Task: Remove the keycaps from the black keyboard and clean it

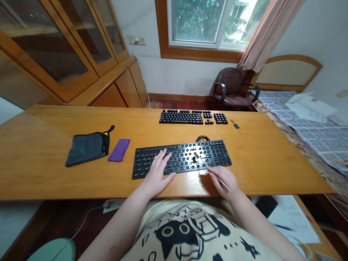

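Note:
A black keyboard base (141, 159) with its keycaps off lies slightly askew on the wooden table (43, 163). My left hand (159, 170) rests on its left half, fingers spread. My right hand (224, 181) grips a slim pale stick (202, 160) with a dark tip, which looks like a small brush. Its tip is over the right-middle part of the base, beside a small dark spot or its reflection. Whether the tip touches the base I cannot tell. The base's coiled cable (202, 138) sits behind its back edge.
Behind the base, black keycaps (181, 117) lie in keyboard order. To their right is a small dark piece with thin wires (236, 126). A purple cloth (119, 150) and a dark grey cloth item (87, 148) lie at left. A chair (231, 85) stands beyond the table.

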Tool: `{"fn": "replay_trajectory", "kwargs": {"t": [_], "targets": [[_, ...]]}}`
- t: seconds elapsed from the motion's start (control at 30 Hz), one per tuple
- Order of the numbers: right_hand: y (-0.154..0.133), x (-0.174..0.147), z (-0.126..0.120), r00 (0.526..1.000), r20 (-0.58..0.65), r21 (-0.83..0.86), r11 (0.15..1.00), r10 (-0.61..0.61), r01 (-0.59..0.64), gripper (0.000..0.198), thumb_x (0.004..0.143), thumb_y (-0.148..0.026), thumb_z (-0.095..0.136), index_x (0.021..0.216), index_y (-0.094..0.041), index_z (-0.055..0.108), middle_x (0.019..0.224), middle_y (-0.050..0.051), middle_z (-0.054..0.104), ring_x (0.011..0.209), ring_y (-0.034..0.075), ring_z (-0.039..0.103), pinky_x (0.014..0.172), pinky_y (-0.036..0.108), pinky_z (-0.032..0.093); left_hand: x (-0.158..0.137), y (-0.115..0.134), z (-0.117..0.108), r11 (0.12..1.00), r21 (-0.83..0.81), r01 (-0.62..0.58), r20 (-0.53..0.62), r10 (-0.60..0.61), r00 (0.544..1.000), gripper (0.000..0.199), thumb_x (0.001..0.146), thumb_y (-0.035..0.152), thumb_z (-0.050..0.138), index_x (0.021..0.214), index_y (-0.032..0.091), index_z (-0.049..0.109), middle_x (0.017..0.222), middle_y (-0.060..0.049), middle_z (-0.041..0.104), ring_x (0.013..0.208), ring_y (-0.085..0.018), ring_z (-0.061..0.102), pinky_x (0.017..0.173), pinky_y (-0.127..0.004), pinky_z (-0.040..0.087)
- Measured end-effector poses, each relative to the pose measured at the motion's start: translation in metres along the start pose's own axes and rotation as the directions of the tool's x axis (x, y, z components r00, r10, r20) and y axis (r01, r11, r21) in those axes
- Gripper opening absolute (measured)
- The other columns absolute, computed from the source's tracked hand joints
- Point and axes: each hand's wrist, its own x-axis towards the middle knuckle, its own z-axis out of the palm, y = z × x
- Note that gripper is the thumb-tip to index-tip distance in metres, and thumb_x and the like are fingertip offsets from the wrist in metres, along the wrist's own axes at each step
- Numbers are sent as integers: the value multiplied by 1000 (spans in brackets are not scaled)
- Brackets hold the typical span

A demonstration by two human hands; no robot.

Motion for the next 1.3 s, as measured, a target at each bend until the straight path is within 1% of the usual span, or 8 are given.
{"fn": "replay_trajectory", "kwargs": {"t": [0.27,0.47,0.57,0.73,0.93,1.1,1.23,1.3], "targets": [[0,-16,3,997,69,34,999,-39,37,31,81,-10,53,109,-20,62,91,9,67,81,20,64,71,35,53,-29,-46,-22,950,221,221,-252,-163,954,64,81,46,53,136,18,36,147,-17,27,135,-34,23,108,-53,22],[-20,-10,14,989,71,177,977,-130,116,29,81,-6,50,103,-19,64,85,8,70,78,19,66,70,32,54,-46,-67,-18,929,116,351,-123,-337,933,72,78,48,55,138,16,31,146,-20,25,131,-34,33,104,-47,34],[-26,-6,19,987,60,238,963,-147,129,30,82,-5,49,104,-19,64,84,7,70,77,18,66,70,32,54,-45,-69,-17,932,47,359,-109,-352,930,72,78,47,56,139,18,30,147,-19,25,131,-32,33,104,-45,34],[-19,-4,23,992,-106,127,991,62,-49,28,83,-7,50,102,-20,65,90,8,70,82,20,65,74,34,53,-40,-65,-13,946,15,324,-108,-320,941,72,78,46,58,139,19,30,146,-19,26,132,-32,31,105,-47,33],[-26,-4,18,987,100,259,961,-126,97,26,83,-7,48,99,-18,65,82,7,70,73,18,65,69,32,54,-39,-54,-1,965,56,256,-139,-246,959,70,78,47,58,138,22,32,147,-17,27,132,-35,31,105,-53,30],[-21,-9,12,996,-77,154,988,42,-30,29,82,-4,49,102,-19,65,85,8,69,78,19,65,70,33,52,-39,-52,1,967,86,241,-117,-230,966,71,79,48,56,138,20,30,147,-17,27,133,-34,29,105,-53,30],[-25,-12,16,991,113,259,965,-72,41,27,82,-5,50,98,-19,65,83,6,69,76,17,65,69,31,53,-38,-53,0,965,103,241,-131,-227,965,71,79,48,57,138,19,31,146,-18,28,131,-35,32,105,-52,30],[-27,-13,18,994,97,277,960,-59,30,26,83,-6,49,97,-19,66,81,5,69,74,17,65,68,31,53,-38,-52,0,963,113,244,-136,-228,964,71,78,48,58,137,19,32,146,-18,28,131,-35,33,105,-52,30]]}}
